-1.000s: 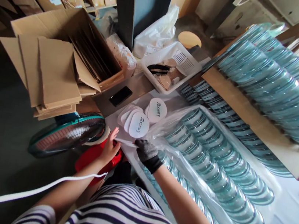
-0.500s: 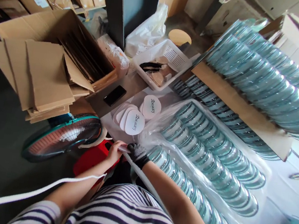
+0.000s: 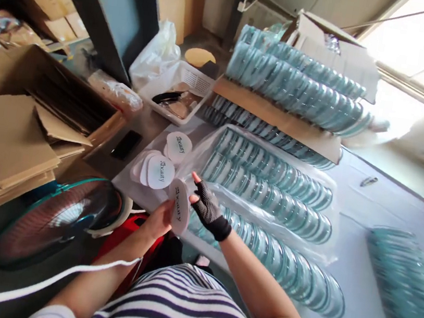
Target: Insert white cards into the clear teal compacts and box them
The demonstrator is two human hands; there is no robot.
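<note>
Both of my hands hold one white round label (image 3: 180, 206) printed "Beauty", lifted above the table's near edge. My bare left hand (image 3: 159, 220) grips it from below and behind. My right hand (image 3: 208, 207), in a black fingerless glove, pinches its upper right rim. Two small stacks of the same white labels (image 3: 159, 171) lie on the table just beyond. Rows of teal-tinted glass discs in clear plastic (image 3: 271, 188) lie right of my hands.
A white basket (image 3: 173, 98) with small items stands behind the labels. A black phone (image 3: 126, 144) lies left of them. Cardboard sheets (image 3: 12, 144) and a fan (image 3: 57, 219) are at left. More glass discs on cardboard (image 3: 293, 86) are at the back.
My hands were low at the table edge on a thin white strip; now they are raised, holding a white label between them. My head has turned right.
</note>
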